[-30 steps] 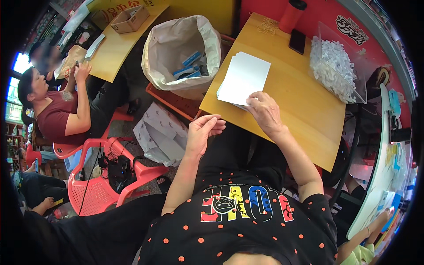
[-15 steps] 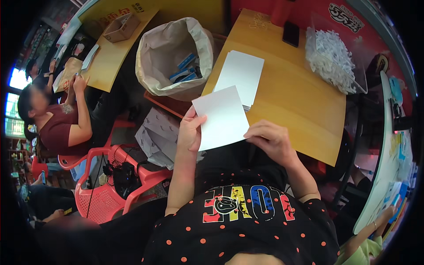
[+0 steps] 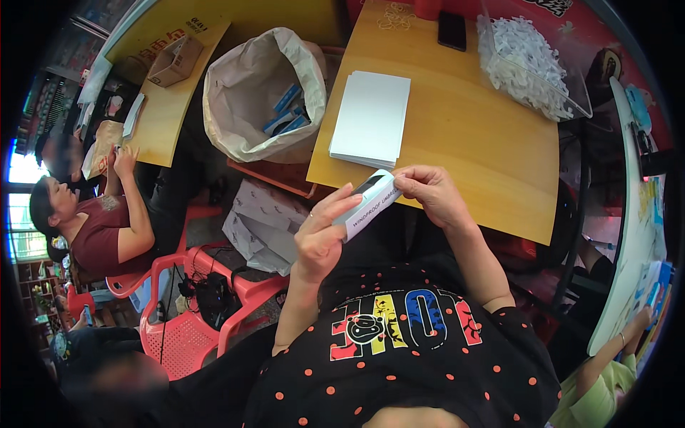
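Between my two hands is a card (image 3: 371, 208), now folded into a narrow strip, with white and pale blue faces, dark print and a dark patch. My left hand (image 3: 322, 239) grips its lower left end, with fingers along the upper side. At the upper right end my right hand (image 3: 434, 194) pinches it between thumb and fingers. Just beyond, near the left edge of the wooden table (image 3: 471, 157), lies a stack of white cards (image 3: 371, 118). The inside of the folded card is hidden from me.
Left of the table stands a pale open sack (image 3: 221, 107) with blue-and-white folded pieces (image 3: 289, 114) inside. A clear bin of white strips (image 3: 524, 60), a phone (image 3: 452, 31) and rubber bands (image 3: 394, 17) are on the table. A red chair (image 3: 178, 335) and a seated person (image 3: 107, 228) are at left.
The flat white card has been turned and folded into a narrow strip, showing its printed side. My right hand has risen and my left has shifted its grip. The view has shifted slightly.
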`<state>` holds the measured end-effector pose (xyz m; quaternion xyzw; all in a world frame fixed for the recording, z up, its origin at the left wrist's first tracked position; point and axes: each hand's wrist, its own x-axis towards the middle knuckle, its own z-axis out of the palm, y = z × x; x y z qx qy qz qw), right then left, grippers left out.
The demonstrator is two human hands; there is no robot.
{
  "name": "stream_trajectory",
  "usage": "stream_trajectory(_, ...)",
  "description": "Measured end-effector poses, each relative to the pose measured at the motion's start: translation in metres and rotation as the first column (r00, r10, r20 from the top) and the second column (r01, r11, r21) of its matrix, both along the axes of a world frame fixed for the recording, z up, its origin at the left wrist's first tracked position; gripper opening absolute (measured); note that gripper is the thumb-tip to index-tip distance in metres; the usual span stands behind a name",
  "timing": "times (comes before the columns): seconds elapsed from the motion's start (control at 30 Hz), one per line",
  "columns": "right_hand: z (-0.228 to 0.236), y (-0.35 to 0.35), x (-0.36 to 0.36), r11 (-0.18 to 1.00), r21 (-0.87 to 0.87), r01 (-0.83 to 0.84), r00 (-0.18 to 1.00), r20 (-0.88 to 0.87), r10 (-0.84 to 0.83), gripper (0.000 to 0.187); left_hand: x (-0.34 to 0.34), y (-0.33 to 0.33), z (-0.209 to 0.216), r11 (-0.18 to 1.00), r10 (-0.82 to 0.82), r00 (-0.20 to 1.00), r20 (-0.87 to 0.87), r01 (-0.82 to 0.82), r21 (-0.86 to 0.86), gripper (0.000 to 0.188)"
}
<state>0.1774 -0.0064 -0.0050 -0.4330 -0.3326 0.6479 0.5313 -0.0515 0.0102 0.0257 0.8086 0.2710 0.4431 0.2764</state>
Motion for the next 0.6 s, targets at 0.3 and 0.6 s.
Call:
stream_trajectory(0.3, 0.018, -0.006, 0.008, 0.924, 0.375, 0.068, 0.868, 0.434, -0.240, 0.006, -0.017, -0.016, -0.008, 0.578, 0.409, 0.862, 0.300, 0.010, -0.816, 0.020)
stream_trajectory(0.6, 0.011, -0.009, 0.007, 0.958, 0.280, 0.062, 0.934, 0.322, -0.155, 0.005, -0.005, -0.023, -0.016, 0.138, 0.308, 0.887, 0.345, 0.317, -0.938, 0.020)
